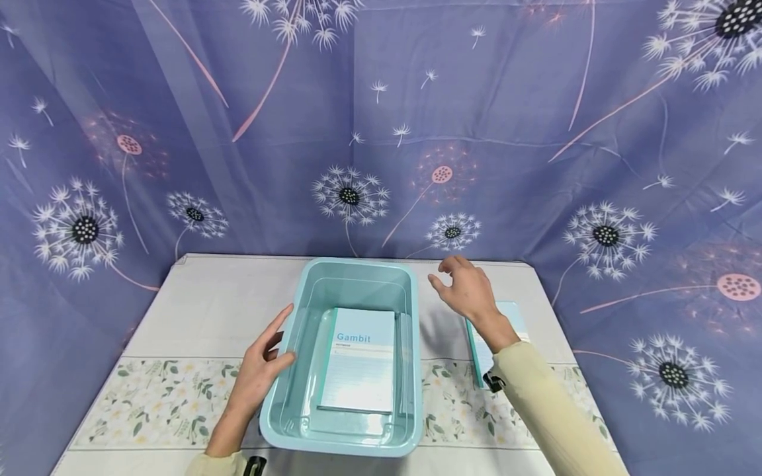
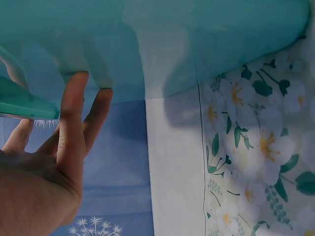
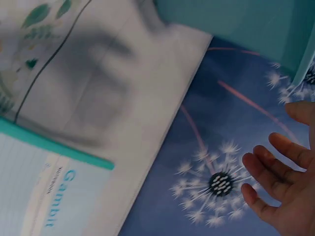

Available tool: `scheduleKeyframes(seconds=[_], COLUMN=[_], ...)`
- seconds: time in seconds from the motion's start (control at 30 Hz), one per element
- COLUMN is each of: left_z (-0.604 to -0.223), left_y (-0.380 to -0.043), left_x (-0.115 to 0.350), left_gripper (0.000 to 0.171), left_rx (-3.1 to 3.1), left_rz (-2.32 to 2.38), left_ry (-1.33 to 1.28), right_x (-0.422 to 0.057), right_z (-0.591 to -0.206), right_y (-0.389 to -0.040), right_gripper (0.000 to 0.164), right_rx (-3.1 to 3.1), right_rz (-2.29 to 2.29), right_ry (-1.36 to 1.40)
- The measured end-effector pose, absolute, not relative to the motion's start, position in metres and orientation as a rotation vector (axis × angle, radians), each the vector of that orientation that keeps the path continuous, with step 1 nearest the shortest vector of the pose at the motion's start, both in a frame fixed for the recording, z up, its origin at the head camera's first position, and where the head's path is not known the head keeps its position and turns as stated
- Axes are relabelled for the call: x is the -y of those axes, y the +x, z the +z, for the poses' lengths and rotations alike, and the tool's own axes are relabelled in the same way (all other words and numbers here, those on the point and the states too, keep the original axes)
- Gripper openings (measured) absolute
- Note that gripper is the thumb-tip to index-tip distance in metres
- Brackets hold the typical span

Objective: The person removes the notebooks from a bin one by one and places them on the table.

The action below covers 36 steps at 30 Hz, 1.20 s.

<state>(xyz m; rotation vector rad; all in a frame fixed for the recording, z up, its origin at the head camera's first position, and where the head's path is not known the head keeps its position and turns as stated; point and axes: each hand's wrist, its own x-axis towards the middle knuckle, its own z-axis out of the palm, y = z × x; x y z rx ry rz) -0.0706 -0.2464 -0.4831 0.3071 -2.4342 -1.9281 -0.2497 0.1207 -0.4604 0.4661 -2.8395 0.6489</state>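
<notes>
A light teal plastic tub (image 1: 341,450) stands on the table, and a notebook (image 1: 357,370) marked "Gambit" lies flat inside it. My left hand (image 1: 256,370) is at the tub's left side, thumb over the rim and fingers along the outer wall. In the left wrist view, two fingertips (image 2: 78,81) meet that wall just below the rim. My right hand (image 1: 467,287) is in the air right of the tub, fingers loosely bent, holding nothing. Beneath the right forearm lies a second Gambit notebook (image 1: 480,354), partly covered by the arm; its teal spine shows in the right wrist view.
A white table cover (image 1: 220,297) with a flowered band (image 1: 161,403) lies under everything. Purple dandelion-print cloth (image 1: 381,99) hangs behind the table and along both sides. The tub's raised walls surround the notebook inside.
</notes>
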Motion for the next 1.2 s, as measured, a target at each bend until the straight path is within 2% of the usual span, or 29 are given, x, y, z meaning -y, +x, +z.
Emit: scheduleKeyframes(seconds=[0.67, 1.2], left_z=[-0.486, -0.482], left_y=[-0.076, -0.071], left_x=[0.240, 0.247], left_gripper=[0.080, 0.079], left_rx=[2.432, 2.451], left_rz=[-1.928, -1.918], left_ry=[0.290, 0.307], right_x=[-0.081, -0.039], right_z=[-0.425, -0.404], right_y=[-0.237, -0.214], right_gripper=[0.031, 0.031], right_rx=[2.799, 2.978], right_rz=[0.689, 0.731], right_ry=[0.576, 0.698])
